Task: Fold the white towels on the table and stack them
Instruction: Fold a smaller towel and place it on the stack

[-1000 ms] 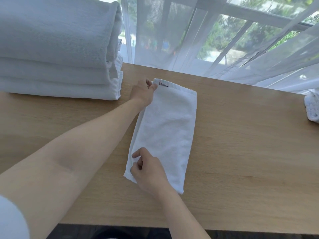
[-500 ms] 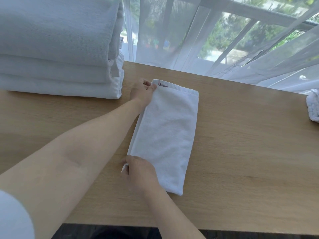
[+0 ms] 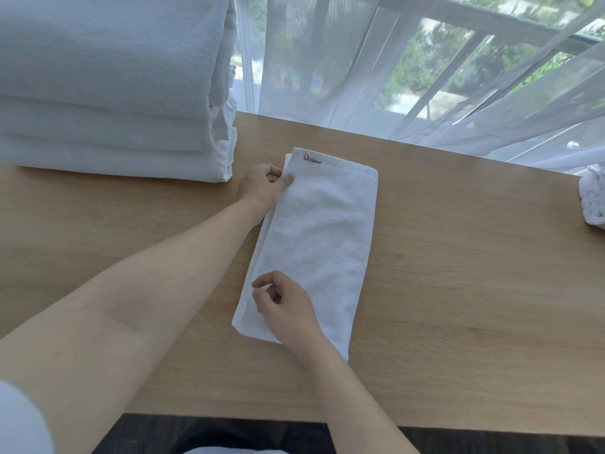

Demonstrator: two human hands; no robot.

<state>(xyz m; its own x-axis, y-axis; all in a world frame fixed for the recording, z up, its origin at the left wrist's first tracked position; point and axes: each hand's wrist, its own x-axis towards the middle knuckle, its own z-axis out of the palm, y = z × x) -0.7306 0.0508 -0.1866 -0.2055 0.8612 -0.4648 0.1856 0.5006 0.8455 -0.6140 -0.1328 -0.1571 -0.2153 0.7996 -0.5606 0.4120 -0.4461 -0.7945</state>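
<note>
Towel (image 3: 322, 244) flat on table (image 3: 458, 290), both hands at its edge

White towel (image 3: 319, 244) lies folded into a long narrow strip mid-table, small red mark at its far end; folded towels (image 3: 108, 93) stacked far left.

Light wood-grain table (image 3: 458, 290), far edge up against a window (image 3: 435, 67). Sheer white curtain (image 3: 327, 60) hangs over the glass, daylight coming through it; green trees (image 3: 422, 60) blurred outside. Dark floor (image 3: 229, 434) shows below the table's near edge.
</note>
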